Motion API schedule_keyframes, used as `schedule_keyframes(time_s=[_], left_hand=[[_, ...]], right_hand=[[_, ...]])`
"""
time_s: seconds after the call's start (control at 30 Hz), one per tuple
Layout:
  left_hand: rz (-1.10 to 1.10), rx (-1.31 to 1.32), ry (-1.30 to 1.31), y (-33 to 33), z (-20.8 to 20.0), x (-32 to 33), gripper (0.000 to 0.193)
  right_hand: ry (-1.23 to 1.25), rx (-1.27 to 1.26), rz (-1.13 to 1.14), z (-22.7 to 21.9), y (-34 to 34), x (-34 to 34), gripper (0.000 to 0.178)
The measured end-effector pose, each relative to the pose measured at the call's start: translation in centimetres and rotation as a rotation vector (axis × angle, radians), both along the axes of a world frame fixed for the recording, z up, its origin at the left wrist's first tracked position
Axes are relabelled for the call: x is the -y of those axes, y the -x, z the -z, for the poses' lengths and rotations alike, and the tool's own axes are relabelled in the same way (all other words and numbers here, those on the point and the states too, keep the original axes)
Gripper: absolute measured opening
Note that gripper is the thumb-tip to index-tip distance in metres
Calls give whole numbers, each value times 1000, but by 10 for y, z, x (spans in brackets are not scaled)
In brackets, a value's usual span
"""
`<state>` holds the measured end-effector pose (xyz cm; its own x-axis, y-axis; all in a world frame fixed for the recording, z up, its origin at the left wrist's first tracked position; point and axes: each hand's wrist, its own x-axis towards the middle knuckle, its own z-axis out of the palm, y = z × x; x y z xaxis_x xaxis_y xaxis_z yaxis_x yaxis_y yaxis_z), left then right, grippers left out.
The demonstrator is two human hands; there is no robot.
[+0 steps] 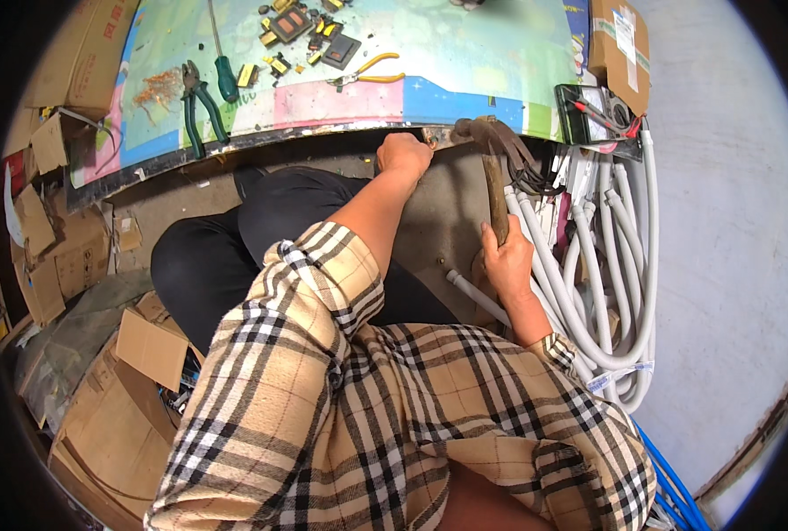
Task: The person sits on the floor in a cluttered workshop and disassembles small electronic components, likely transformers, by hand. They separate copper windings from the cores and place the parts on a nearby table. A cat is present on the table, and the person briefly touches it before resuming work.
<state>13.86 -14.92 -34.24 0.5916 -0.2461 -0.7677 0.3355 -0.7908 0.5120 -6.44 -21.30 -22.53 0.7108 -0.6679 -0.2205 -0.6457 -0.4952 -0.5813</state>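
My right hand point(507, 257) is wrapped round the wooden handle of a claw hammer point(495, 190). The hammer's dark, rusty head is raised at the table's front edge, close to a worn metal block point(449, 135). Just left of that block, my left hand point(403, 155) is closed, its fingers pinched at the edge. Something small and coppery shows by the fingertips, too small to name. On the table point(341, 102) lie yellow-handled pliers point(372, 73), green-handled cutters point(201, 106) and a green-handled screwdriver point(225, 78).
Broken black and yellow parts point(289, 25) are scattered over the tabletop. A multimeter point(619, 111) with red leads sits at the right corner. Bundled grey conduit pipes point(624, 265) stand at my right. Cardboard boxes point(84, 239) crowd the left side.
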Motion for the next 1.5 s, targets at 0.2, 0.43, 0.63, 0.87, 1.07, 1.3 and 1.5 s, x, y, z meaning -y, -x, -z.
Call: schedule_keyframes(time_s=[0.2,0.43,0.63,0.87,1.07,1.3,1.5], left_hand=[[-81,-26,48,2,6,-1,20],[-15,-10,29,-1,-4,1,20],[-11,36,46,3,14,-1,21],[1,24,35,0,-8,-7,23],[-135,136,139,-4,-32,-3,13],[-439,-20,675,-30,-110,-23,10],[-579,25,825,-86,-142,-75,11]], right_hand=[[46,42,-46,-7,-10,-6,19],[-12,-132,-164,11,-3,0,22],[58,-4,-139,-15,-22,-3,22],[-87,-106,-161,3,-14,-1,22],[-692,112,213,-20,-53,14,25],[-886,491,571,49,-124,83,31],[-403,121,387,78,-127,132,40]])
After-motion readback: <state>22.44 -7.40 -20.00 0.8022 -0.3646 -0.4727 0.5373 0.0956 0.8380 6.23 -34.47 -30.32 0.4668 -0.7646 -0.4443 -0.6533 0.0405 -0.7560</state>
